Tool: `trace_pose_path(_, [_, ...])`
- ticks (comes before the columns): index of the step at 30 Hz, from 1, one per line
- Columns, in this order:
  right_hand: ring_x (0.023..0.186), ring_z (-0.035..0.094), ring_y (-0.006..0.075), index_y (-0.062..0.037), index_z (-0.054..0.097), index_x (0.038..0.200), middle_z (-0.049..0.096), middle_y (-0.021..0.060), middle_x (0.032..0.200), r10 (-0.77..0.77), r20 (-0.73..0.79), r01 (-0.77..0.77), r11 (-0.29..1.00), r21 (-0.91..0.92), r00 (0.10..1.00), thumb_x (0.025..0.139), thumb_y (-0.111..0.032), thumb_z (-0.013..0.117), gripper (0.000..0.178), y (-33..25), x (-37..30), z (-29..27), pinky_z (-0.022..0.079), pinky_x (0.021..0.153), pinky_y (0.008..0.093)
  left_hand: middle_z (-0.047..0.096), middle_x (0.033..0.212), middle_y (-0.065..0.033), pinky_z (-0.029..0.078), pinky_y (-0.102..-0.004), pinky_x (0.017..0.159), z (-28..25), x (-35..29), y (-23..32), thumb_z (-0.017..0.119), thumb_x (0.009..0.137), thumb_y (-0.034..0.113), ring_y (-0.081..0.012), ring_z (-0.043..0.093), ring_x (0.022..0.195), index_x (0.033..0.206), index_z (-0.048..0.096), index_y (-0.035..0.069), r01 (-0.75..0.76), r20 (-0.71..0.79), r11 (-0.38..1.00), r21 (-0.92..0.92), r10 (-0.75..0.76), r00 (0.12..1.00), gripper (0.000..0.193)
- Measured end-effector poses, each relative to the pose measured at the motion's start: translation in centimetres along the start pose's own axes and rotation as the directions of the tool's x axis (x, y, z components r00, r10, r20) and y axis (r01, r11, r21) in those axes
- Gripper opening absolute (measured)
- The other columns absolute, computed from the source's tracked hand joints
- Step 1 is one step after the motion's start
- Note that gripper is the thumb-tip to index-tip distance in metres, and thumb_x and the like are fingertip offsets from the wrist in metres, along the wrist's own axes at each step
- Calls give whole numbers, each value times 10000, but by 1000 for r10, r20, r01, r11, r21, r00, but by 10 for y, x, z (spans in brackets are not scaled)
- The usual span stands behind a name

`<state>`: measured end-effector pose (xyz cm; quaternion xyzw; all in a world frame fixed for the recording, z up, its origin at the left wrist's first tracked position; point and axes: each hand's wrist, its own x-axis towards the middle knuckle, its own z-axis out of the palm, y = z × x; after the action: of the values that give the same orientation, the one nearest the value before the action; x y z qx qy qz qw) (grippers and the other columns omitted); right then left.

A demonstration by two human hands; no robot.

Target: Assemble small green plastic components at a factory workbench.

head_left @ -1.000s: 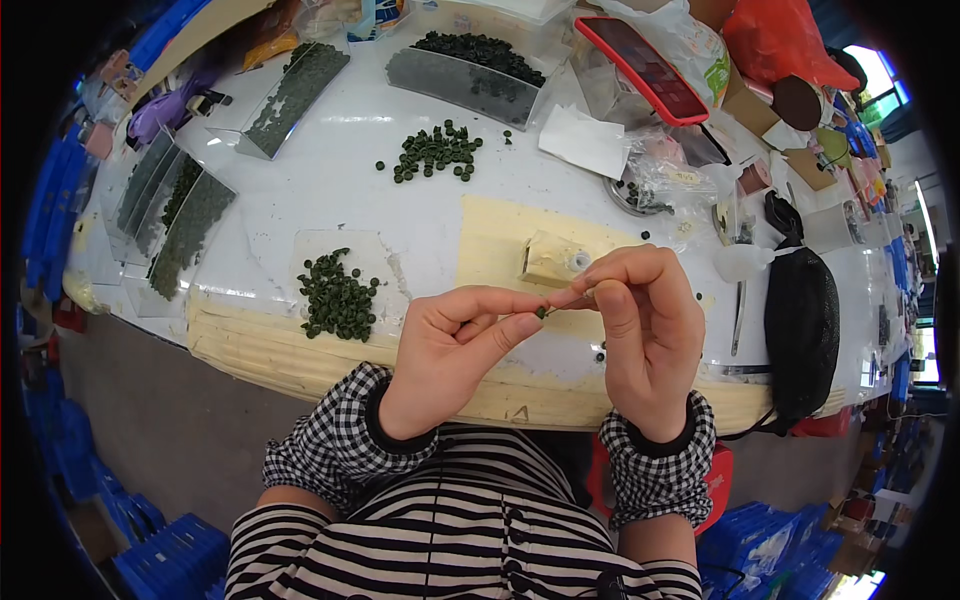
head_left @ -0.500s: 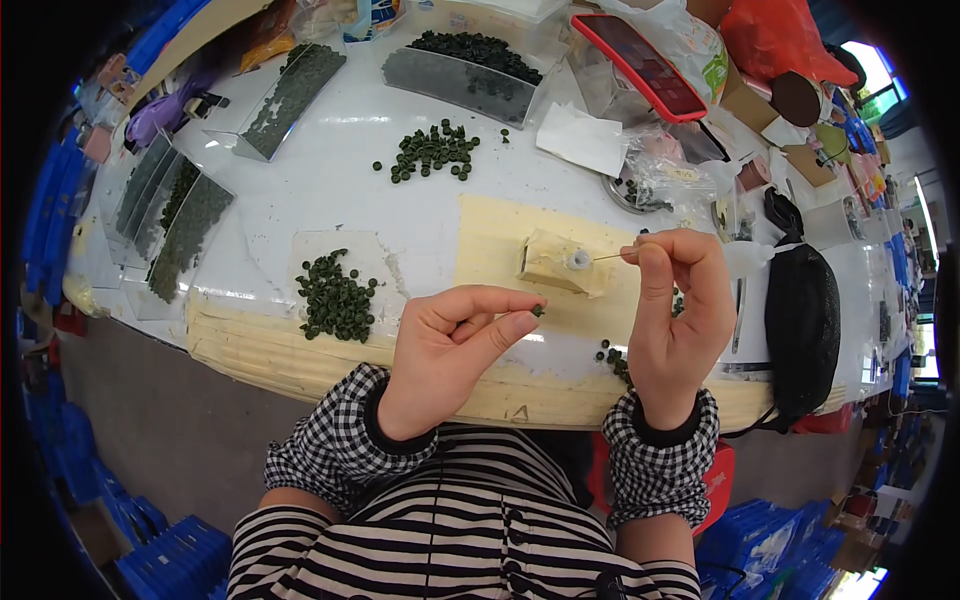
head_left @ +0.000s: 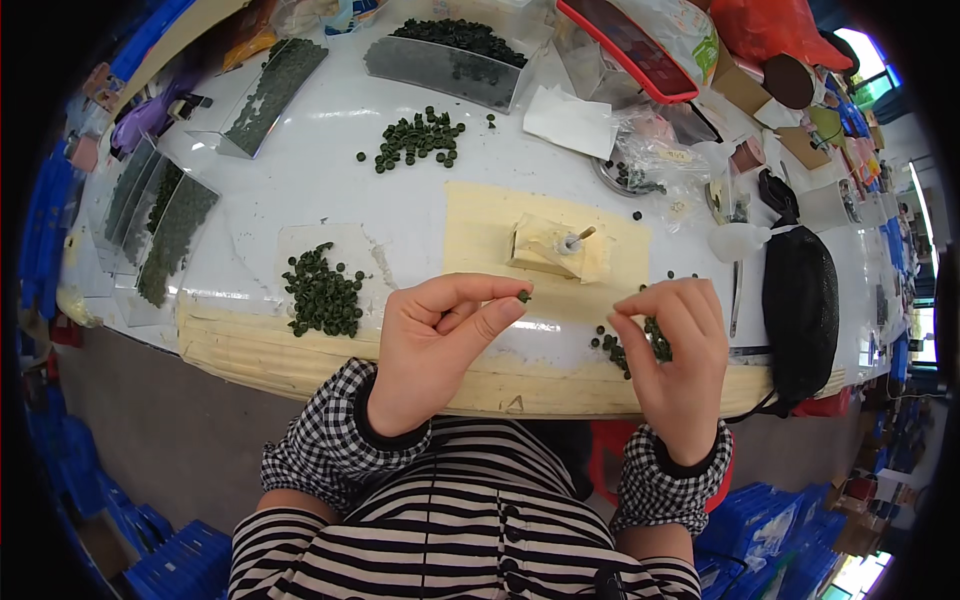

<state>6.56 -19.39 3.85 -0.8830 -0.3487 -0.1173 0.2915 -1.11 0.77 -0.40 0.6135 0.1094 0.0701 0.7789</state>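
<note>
My left hand pinches a small dark green button-like piece between thumb and forefinger. My right hand hovers over a small heap of similar green pieces, its thumb and forefinger slightly apart with nothing visible between them. The hand partly covers that heap. Beyond both hands sits a block wrapped in cream tape, on a cream sheet. A thin stick leans in the whitish little holder on top of the block.
Loose green pieces lie in a left pile and a far pile. Clear trays of pieces stand at the back and left. A red-cased phone, white paper and black mesh bag lie to the right.
My right hand has let go of the thin stick, now in the holder on the block, and has moved down toward the near heap. My left hand still pinches the green piece.
</note>
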Motion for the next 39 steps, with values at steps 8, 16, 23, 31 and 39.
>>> trace_pose_path(8, [897, 532, 276, -51, 637, 826, 586, 56, 848, -29, 145, 43, 995, -92, 989, 719, -32, 718, 135, 8, -27, 13, 430, 792, 397, 260, 587, 139, 220, -163, 513, 1, 1, -9, 692, 887, 49, 17, 227, 541, 1062, 714, 7, -65, 14, 998, -23, 65, 998, 181])
trace_pose_path(16, [698, 603, 226, -18, 626, 807, 640, 76, 786, 86, -110, -47, 947, 317, 990, 722, 68, 713, 149, -8, -21, 19, 476, 627, 308, 254, 587, 137, 224, -165, 514, 0, 1, -8, 695, 886, 51, 13, 228, 540, 1062, 715, 12, -56, 29, 998, -5, 56, 998, 181])
trace_pose_path(23, [750, 647, 104, 28, 667, 903, 697, 77, 863, 341, 23, -235, 596, 768, 940, 821, 21, 717, 95, -21, -16, 37, 518, 703, 231, 280, 606, 120, 253, -165, 525, 0, -1, -8, 705, 865, 21, 5, 265, 546, 1068, 718, 23, -115, 49, 993, 40, 113, 992, 204])
trace_pose_path(31, [867, 667, 142, 61, 657, 990, 690, 110, 957, 379, 156, -285, 315, 905, 912, 847, 73, 674, 144, -26, -13, 45, 535, 810, 255, 348, 621, 91, 296, -173, 546, 0, -4, -7, 715, 840, -2, -4, 318, 565, 1055, 725, 22, -174, 29, 982, 77, 172, 985, 216])
trace_pose_path(39, [890, 655, 132, 58, 658, 989, 672, 99, 956, 345, 203, -308, 282, 909, 916, 843, 56, 691, 149, -22, -16, 50, 535, 807, 248, 332, 592, 74, 260, -203, 518, -2, -3, -8, 744, 803, 11, -27, 305, 538, 1035, 741, 54, -293, 79, 941, 167, 284, 956, 235])
